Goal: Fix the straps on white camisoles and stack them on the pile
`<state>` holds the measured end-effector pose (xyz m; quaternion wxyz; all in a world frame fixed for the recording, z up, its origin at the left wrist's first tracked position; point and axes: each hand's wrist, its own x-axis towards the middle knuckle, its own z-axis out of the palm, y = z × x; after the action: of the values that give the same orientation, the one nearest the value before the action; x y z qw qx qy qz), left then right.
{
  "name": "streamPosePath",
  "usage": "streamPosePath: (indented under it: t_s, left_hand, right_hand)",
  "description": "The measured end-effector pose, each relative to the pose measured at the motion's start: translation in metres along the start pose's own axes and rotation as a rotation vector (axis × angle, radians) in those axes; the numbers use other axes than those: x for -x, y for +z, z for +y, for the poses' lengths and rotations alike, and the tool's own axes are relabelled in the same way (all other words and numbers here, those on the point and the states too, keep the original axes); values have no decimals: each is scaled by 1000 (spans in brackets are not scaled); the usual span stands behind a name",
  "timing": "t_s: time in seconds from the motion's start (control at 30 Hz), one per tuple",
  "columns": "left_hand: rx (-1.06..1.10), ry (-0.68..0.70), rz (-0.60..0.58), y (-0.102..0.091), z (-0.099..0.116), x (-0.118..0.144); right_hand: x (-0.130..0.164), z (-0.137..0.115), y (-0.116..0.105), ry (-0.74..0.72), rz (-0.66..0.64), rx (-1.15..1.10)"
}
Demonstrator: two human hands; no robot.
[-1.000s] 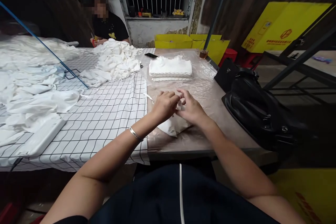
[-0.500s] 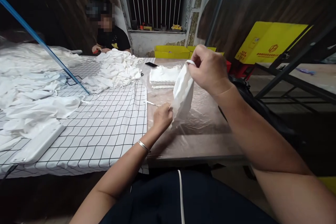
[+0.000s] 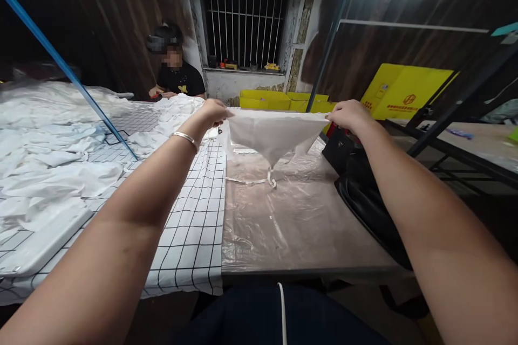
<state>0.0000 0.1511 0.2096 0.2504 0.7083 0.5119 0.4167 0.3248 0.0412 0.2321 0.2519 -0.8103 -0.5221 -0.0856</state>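
Observation:
A thin white garment piece (image 3: 271, 135) is stretched between my two hands, its top edge pulled straight and level. It narrows downward to a point, like a triangle. My left hand (image 3: 213, 113) is closed on its left top corner, and my right hand (image 3: 347, 114) pinches the right one. Below the point, a narrow white strip (image 3: 272, 179) dangles in a small loop. Another thin strip (image 3: 246, 181) runs leftward from it over the plastic. Behind the garment, the folded white stack is mostly hidden.
Piles of white cloth (image 3: 52, 140) cover the left of the checked tablecloth (image 3: 190, 226). Clear plastic sheeting (image 3: 279, 237) lies before me. A black bag (image 3: 364, 188) sits right, a blue pole (image 3: 68, 73) slants left. Across the table sits a person (image 3: 180, 78). Yellow boxes (image 3: 265, 99) stand behind.
My left hand has risen from low on the cloth to its upper left corner. My right hand has moved right and lower. The garment went from hanging at a slant to spread wide.

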Motion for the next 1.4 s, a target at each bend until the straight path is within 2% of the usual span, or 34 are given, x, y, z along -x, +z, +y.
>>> streamPosePath:
  t_s: [0.1, 0.17, 0.23, 0.33, 0.4, 0.43, 0.5, 0.57, 0.63, 0.73, 0.83, 0.9, 1.0, 1.1, 1.2, 1.3, 1.37, 1.4]
  left_hand:
    - [113, -134, -39, 3, 20, -3]
    - [163, -171, -60, 16, 12, 12]
    - [102, -171, -109, 35, -13, 41]
    - [-218, -71, -254, 68, -65, 101]
    - [-372, -31, -352, 85, -96, 141]
    - [-404, -15, -383, 91, -107, 157]
    - [-409, 4, -405, 98, -120, 180]
    - [-385, 20, -387, 101, -122, 191]
    - [-369, 38, -355, 100, -117, 193]
    - [-368, 86, -296, 98, -109, 191]
    - [-426, 124, -239, 96, -108, 191]
    - [-492, 160, -212, 96, -110, 189]
    - [-609, 187, -178, 95, -112, 178]
    - [-649, 143, -161, 93, -102, 145]
    - [-563, 44, -145, 82, -80, 94]
    - [-433, -1, -66, 58, -52, 47]
    - [-357, 14, -22, 38, -37, 33]
    - [-339, 26, -19, 29, -32, 35]
  right_hand:
    - [26, 4, 9, -28, 38, -5]
    - [56, 18, 28, -45, 15, 24]
    - [91, 39, 55, -10, -71, 86]
    - [148, 75, 99, 51, -283, 182]
    - [181, 94, 121, 60, -353, 204]
    - [195, 99, 129, 54, -339, 196]
    - [216, 102, 139, 14, -228, 145]
    - [229, 95, 145, -47, -118, 70]
    - [235, 83, 151, -115, -91, -12]
    - [235, 66, 160, -187, -155, -143]
    - [231, 61, 163, -171, -165, -310]
    - [226, 64, 160, -96, -96, -376]
    - [209, 70, 147, 11, 65, -344]
    - [171, 72, 127, 39, 141, -284]
    - [119, 67, 101, 39, 137, -253]
    - [74, 57, 70, 34, 174, -221]
    - [63, 51, 50, 12, 197, -238]
    - [65, 49, 41, -6, 197, -261]
